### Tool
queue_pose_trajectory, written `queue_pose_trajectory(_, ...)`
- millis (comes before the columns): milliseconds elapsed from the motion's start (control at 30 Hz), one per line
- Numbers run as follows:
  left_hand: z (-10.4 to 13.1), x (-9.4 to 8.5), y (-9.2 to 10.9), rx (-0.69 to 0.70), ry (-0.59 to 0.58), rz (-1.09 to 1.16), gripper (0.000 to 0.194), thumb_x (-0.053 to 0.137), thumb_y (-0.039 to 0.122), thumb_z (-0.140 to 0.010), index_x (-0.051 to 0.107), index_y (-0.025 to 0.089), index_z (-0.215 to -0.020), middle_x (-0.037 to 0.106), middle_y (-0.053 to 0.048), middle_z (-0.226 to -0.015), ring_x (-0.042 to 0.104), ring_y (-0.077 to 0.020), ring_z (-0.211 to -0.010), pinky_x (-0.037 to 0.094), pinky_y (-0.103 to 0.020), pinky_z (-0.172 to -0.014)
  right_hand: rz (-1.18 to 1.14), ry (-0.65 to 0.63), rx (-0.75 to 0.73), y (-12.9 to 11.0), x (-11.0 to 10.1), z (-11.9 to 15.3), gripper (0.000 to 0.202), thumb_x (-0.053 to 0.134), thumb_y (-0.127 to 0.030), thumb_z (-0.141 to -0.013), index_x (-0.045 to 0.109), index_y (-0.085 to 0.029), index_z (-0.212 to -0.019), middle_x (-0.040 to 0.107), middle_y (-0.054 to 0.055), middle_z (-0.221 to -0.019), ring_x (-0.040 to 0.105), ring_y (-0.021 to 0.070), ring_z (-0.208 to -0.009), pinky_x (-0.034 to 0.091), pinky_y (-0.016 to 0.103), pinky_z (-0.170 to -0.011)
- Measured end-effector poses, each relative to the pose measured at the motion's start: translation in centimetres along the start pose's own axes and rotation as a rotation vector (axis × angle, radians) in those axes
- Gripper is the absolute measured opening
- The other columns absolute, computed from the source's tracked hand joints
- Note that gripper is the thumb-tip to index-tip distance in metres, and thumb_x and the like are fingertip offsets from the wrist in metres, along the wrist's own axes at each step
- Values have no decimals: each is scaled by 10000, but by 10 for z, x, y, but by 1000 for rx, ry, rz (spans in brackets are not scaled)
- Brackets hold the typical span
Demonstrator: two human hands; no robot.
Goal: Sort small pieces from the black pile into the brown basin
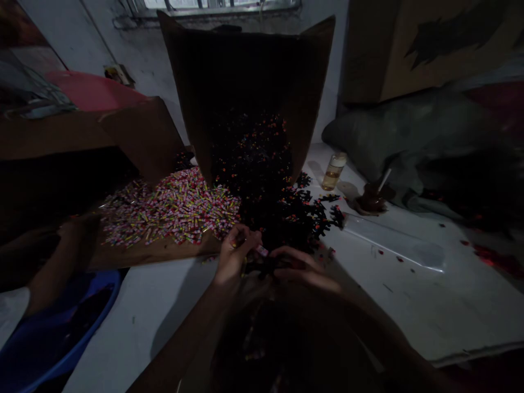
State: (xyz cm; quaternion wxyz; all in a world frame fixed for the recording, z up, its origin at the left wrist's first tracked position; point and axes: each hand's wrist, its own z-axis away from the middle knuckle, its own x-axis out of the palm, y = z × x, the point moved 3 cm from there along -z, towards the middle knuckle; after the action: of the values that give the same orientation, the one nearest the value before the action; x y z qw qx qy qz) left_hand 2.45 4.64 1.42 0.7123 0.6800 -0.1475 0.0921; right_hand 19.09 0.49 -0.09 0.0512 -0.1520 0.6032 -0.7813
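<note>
L hand (232,256) is almost closed, tips pinching a sm pink-white tube (262,250). R hand (309,267) is half curled, next to a dark pc (264,267) btwn the hands; can't tell if it has hold of it. Big tube pile (176,207) is on the left, & black pcs (305,218) spill from the cardbd box (317,93) in front

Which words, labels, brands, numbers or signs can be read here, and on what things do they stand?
None can be read.
Small colourful pieces: any print is too small and blurred.
Bottle: no readable label.
Cardboard box, upper right: a dark jagged mark, no readable letters.
</note>
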Motion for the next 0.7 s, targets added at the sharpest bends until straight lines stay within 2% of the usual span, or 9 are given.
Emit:
queue_pose_trajectory(100,3,3,4,45,-7,-79,496,899,494,-613,514,199,-719,632,45,-628,519,-72,-481,386,-176,-442,24,-78,33,-2,12,0,346,796,-491,-711,724,-219,-912,756,11,-839,696,187,-758,528,301,-714)
queue_pose_trajectory(167,4,2,7,77,39,-74,461,887,465,-643,518,198,-713,619,48,-626,538,-74,-514,399,-168,-469,70,-54,33,-2,12,1,328,800,-501,-704,692,-211,-816,737,7,-778,670,173,-691,512,283,-651)
queue_pose_trajectory(233,4,0,8,81,77,-20,467,879,464,-653,496,202,-709,597,62,-623,509,-58,-474,366,-160,-436,107,2,22,-2,7,1,331,816,-474,-674,615,-225,-759,681,-29,-686,592,139,-573,464,253,-544)
queue_pose_trajectory(300,3,-1,6,61,80,31,497,872,488,-655,465,209,-711,585,75,-618,441,-37,-400,297,-155,-377,156,5,9,-1,2,3,328,805,-425,-669,551,-246,-776,617,-64,-642,515,121,-512,412,233,-475)
queue_pose_trajectory(433,1,-2,2,19,54,60,523,878,499,-644,448,216,-735,587,89,-614,368,-15,-336,216,-140,-321,202,1,-115,-5,2,4,277,692,-243,-634,564,-272,-877,625,-53,-783,581,158,-706,467,240,-591)
queue_pose_trajectory(500,1,-1,1,9,39,68,526,879,507,-639,451,222,-751,588,95,-609,355,-16,-317,201,-141,-300,181,-2,-155,-8,6,4,292,616,-223,-645,599,-279,-931,657,-31,-891,614,183,-834,492,262,-682)
queue_pose_trajectory(633,3,0,1,12,28,58,518,870,513,-659,451,222,-752,592,89,-614,390,-28,-329,238,-146,-294,215,-24,-166,-11,15,2,100,560,-329,-806,613,-271,-866,664,4,-876,628,206,-841,502,303,-745)
queue_pose_trajectory(700,4,-1,2,25,32,53,509,866,513,-671,458,221,-754,594,85,-632,405,-29,-345,246,-146,-298,219,-16,-175,-10,18,0,168,529,-406,-875,611,-266,-829,661,9,-839,632,207,-816,508,308,-748)
